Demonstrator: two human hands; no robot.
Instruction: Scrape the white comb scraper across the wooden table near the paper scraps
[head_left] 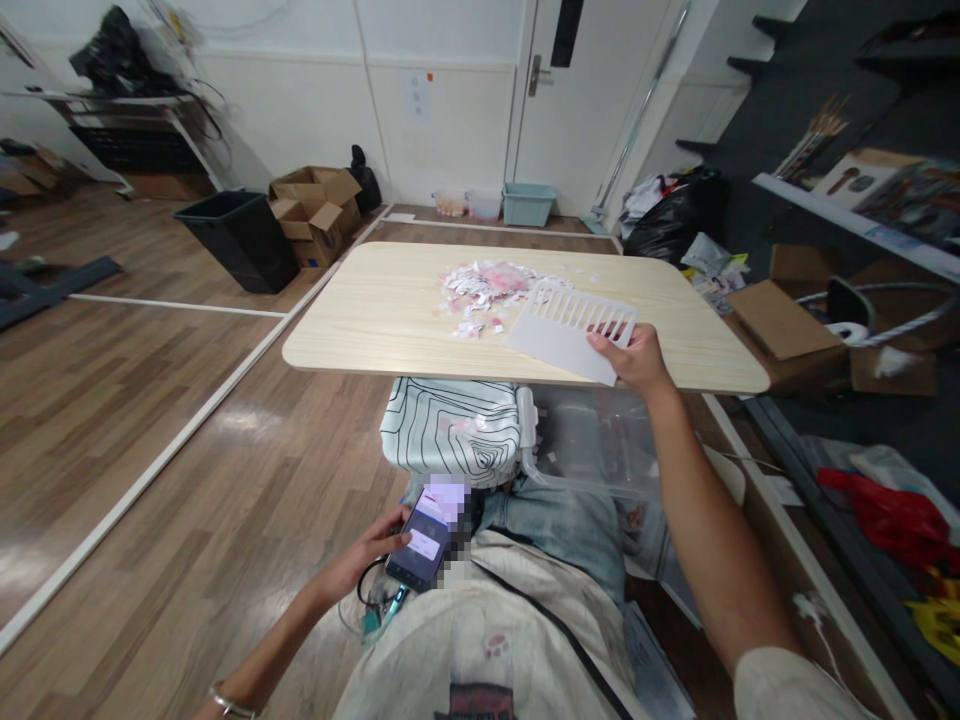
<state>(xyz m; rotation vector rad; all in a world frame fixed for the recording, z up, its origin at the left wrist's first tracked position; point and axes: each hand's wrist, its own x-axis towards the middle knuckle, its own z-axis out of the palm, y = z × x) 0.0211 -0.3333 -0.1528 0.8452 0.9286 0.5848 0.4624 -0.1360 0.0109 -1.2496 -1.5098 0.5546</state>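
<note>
My left hand (386, 545) is closed around a smartphone (421, 540) with a lit screen, low in front of my body; a cable is plugged into its lower end. With my right hand (634, 355) I grip a white plastic sheet (562, 345) with a row of slots along its far side. That sheet lies tilted over the near right part of a pale wooden tabletop (367, 310). Just beyond it is a heap of small white and pink paper scraps (491, 285), a few of them scattered toward me.
Below the table edge are a patterned fabric bin (450, 430) and a clear plastic box (592, 440). A black bin (238, 240) and open cardboard boxes (319, 210) stand at the left. On the right are another carton (787, 310) and a shelf (862, 225).
</note>
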